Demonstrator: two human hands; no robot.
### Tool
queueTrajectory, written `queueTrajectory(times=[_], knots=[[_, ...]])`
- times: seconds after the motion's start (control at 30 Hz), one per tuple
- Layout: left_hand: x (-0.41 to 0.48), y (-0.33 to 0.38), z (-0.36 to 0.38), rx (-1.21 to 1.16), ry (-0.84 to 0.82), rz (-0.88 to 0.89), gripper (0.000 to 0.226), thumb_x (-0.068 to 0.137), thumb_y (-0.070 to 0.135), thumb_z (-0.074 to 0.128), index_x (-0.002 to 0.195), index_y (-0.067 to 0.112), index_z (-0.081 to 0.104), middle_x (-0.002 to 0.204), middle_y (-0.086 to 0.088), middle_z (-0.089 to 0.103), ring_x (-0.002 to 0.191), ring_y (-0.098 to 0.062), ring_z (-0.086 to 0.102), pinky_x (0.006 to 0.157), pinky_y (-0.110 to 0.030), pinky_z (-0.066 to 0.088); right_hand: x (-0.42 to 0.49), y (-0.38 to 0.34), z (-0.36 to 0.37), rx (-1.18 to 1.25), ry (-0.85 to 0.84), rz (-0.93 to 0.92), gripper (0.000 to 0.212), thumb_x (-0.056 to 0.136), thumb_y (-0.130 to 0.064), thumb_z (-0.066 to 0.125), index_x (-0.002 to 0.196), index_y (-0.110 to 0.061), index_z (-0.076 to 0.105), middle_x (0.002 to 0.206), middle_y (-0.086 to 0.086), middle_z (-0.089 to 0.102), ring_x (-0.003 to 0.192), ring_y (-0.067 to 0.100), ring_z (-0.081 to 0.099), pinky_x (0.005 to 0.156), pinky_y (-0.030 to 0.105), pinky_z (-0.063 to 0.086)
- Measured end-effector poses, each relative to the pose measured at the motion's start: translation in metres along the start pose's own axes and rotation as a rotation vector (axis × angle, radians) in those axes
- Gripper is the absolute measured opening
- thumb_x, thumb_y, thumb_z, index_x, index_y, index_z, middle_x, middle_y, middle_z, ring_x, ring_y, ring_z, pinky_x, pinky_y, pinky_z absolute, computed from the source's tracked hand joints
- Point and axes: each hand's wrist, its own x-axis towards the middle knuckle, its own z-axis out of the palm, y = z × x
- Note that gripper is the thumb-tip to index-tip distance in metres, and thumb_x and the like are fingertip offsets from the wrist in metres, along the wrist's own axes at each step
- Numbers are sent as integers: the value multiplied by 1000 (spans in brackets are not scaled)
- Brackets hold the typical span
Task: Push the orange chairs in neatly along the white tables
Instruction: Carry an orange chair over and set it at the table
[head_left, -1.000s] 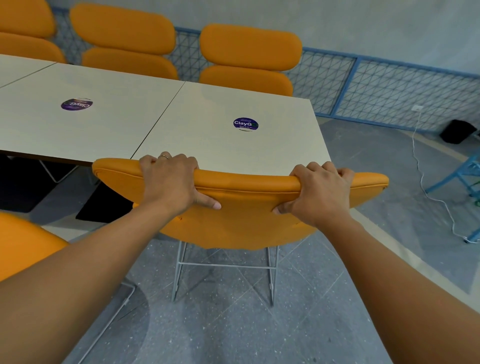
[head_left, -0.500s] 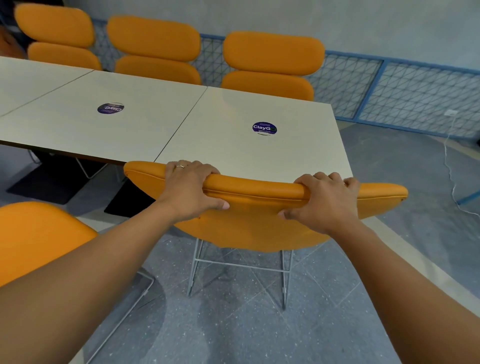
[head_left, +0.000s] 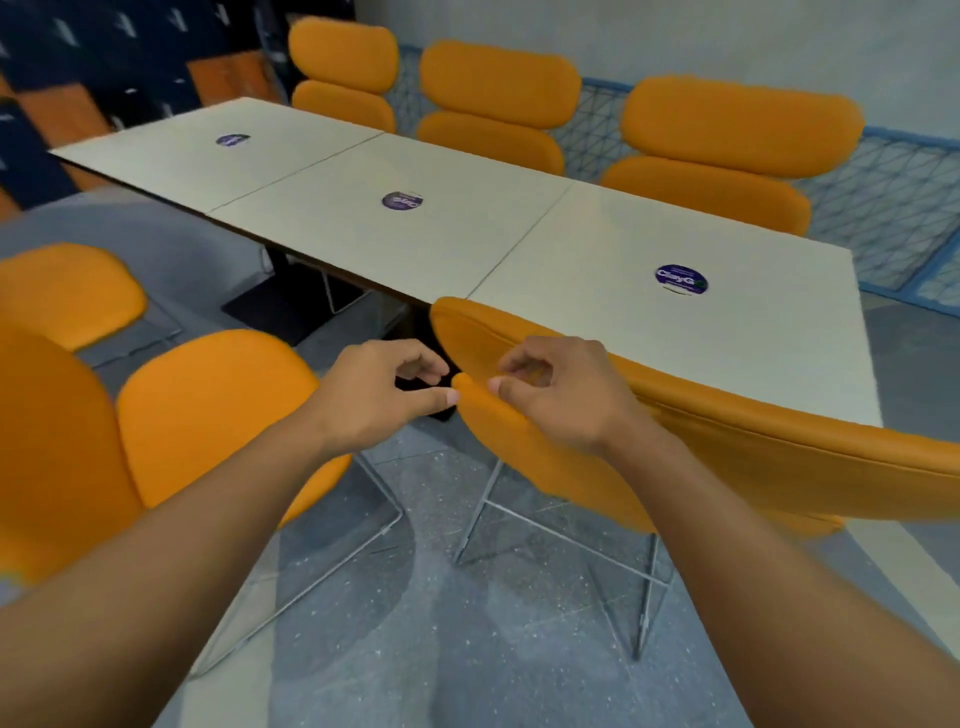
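Both grips have left the middle of the orange chair (head_left: 727, 441) and now sit at its left end. The left grip (head_left: 384, 395) is loosely curled and holds nothing. The right grip (head_left: 556, 395) curls over the rim; in the blur I cannot tell if it pinches. The chair faces the bench (head_left: 623, 244), its back running rightward from the grips along the near edge. It seems finished; the next chair (head_left: 208, 410) waits left.
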Motion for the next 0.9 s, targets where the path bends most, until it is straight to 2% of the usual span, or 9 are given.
queueTrajectory(times=[0.13,0.27,0.4,0.5,0.57,0.63,0.77,0.9], knots=[[-44,-42,-29,17,38,-92,33,82,43,71,109,26,64,109,12,64,103,-3,56,78,-10,38,5,-26,53,-25,-194,-14,23,85,-44,75,102,-27,74,97,-13,70,86,-1,60,74,25,49],[-89,-85,-59,20,74,-174,30,82,39,72,107,25,64,109,10,65,103,-6,57,77,-8,38,0,-52,108,-42,-324,-7,29,86,-45,75,108,-27,71,100,-12,68,90,1,61,74,22,48],[-137,-130,-95,51,98,-226,33,82,40,72,110,24,64,110,10,65,101,-3,56,72,-3,37,-5,-91,161,-43,-417,-13,30,87,-49,73,109,-30,68,105,-12,66,102,11,62,91,40,53],[-176,-164,-132,57,130,-255,34,82,41,72,110,24,64,110,10,65,103,-6,56,77,-9,39,-8,-134,203,-55,-503,-48,38,90,-51,69,119,-26,66,112,-10,64,108,16,60,96,45,51],[-200,-185,-160,74,156,-262,35,81,41,72,110,23,65,108,9,66,105,-8,57,83,-18,43,-10,-165,229,-61,-524,-72,40,91,-50,68,122,-26,66,113,-9,65,107,16,60,96,45,51],[-225,-202,-189,91,189,-256,36,80,41,73,110,21,66,106,8,67,103,-8,58,85,-21,45,-11,-196,257,-61,-525,-96,39,92,-47,68,122,-23,66,112,-9,65,103,14,60,94,43,50],[-266,-232,-244,131,244,-228,36,80,41,73,109,21,67,104,10,67,102,-4,59,78,-10,42,-13,-254,302,-53,-524,-124,37,92,-45,68,122,-23,66,112,-9,66,95,12,61,89,42,50],[-298,-257,-294,169,296,-227,35,79,46,72,107,25,68,102,15,67,99,4,58,69,0,38,-9,-302,337,-45,-501,-155,38,94,-47,66,125,-26,64,118,-10,64,98,13,59,87,38,49]])
